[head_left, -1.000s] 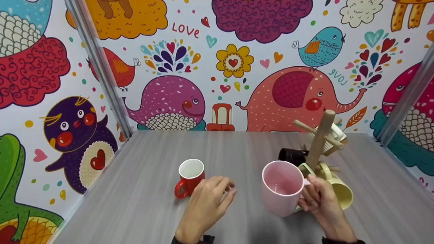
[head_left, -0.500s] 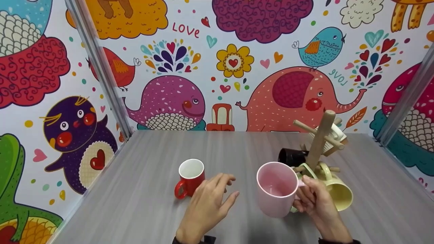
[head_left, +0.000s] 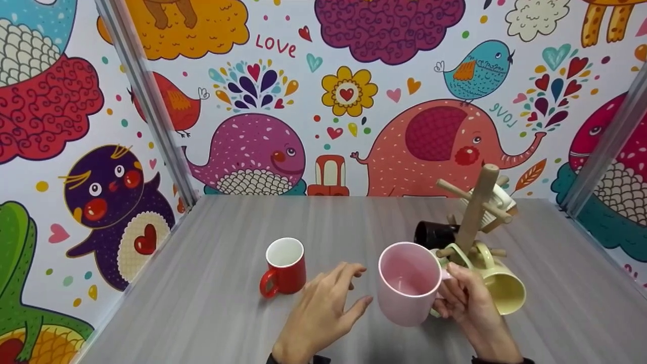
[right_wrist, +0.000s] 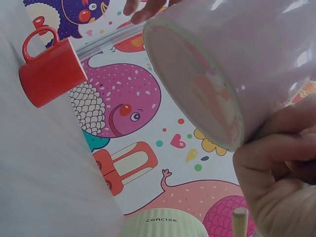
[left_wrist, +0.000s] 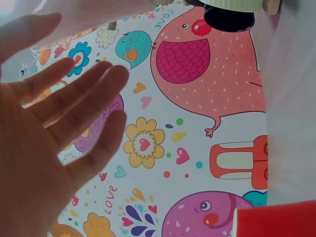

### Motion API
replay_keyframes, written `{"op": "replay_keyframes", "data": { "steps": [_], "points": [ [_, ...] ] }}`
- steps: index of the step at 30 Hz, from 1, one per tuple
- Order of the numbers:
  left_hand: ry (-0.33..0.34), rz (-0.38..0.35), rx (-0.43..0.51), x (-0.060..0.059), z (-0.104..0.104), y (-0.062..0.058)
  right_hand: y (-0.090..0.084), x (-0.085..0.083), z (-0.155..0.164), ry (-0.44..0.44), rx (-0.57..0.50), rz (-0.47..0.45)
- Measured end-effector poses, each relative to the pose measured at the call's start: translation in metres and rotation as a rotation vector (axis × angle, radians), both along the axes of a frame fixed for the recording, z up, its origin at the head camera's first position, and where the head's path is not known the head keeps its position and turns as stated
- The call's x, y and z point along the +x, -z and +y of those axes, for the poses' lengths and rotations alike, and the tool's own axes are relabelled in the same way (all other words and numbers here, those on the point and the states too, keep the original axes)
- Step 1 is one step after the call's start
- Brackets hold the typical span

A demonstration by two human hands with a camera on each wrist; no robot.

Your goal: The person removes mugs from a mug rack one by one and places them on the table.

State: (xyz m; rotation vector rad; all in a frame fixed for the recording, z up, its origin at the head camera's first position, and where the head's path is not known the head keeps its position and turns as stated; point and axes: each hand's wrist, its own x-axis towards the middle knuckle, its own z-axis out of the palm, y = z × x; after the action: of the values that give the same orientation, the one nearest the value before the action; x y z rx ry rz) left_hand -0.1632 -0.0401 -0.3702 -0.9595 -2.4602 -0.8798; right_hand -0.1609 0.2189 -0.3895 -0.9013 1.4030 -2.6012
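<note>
Right hand (head_left: 462,298) gripping a pink mug (head_left: 407,288) by the handle side, fingers curled round it, mug lifted off the table (head_left: 212,283) and tilted w/ the opening facing up & toward the camera. From the right wrist view the mug (right_wrist: 232,64) fills most of the frame, mouth pointing left-down, fingers (right_wrist: 276,168) bunched just under it.

Left hand (head_left: 323,311) open, fingers spread & relaxed, palm down over the table, not holding anything, just left of the pink mug w/ a small gap. Same in the left wrist view: flat open palm (left_wrist: 44,148), nothing in it.

Red mug (head_left: 284,267) upright on the table, just beyond the left hand & a bit to its left, handle facing left.

Wooden mug tree (head_left: 477,207) right behind the right hand, w/ a pale yellow mug (head_left: 503,285) hanging next to the knuckles, a dark mug (head_left: 434,233) further back, a white one (head_left: 498,202) up top. Cartoon animal wallpaper (head_left: 252,151) past all of it.
</note>
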Motion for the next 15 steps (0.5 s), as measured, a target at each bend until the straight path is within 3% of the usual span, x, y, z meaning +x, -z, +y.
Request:
{"op": "replay_keyframes", "data": {
  "steps": [15],
  "points": [
    [0.071,0.075,0.014,0.0021,0.0087,0.0017,0.001,-0.0003,-0.0052,0.009,0.04,-0.031]
  ]
}}
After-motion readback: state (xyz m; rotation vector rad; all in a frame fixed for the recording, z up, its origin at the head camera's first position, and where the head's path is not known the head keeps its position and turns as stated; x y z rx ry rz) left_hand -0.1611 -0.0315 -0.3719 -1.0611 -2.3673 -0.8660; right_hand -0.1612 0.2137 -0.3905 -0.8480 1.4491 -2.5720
